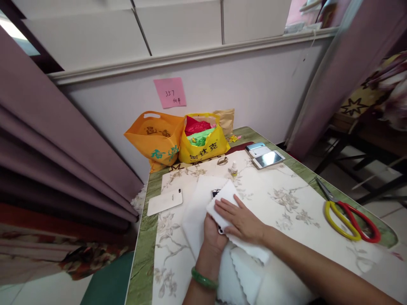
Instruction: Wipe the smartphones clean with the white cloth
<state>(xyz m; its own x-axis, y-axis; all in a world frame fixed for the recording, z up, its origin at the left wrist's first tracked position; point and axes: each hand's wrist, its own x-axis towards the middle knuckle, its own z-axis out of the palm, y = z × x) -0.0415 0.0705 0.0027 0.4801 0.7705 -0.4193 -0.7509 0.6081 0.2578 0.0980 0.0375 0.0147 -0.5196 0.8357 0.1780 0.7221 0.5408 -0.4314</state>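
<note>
Over the table's middle, my left hand [213, 233] cups a smartphone [220, 229] from below, its fingers closed around one side. A green bangle [204, 278] circles the left wrist. Draped over most of the phone is a white cloth [231, 189] with scalloped edges, so only the phone's far end and a near corner show. My right hand [242, 218] lies flat on that cloth, fingers stretched out and pressing it against the phone. More white cloths [244, 271] are spread beneath and in front of my hands.
Left of my hands lies a white phone [165, 201]. Behind stand a small bottle [234, 168], glasses [222, 160], an orange bag [155, 137] and a filled yellow bag [203, 148]. Stacked phones [269, 159] and red-and-yellow-handled scissors [346, 214] lie on the right.
</note>
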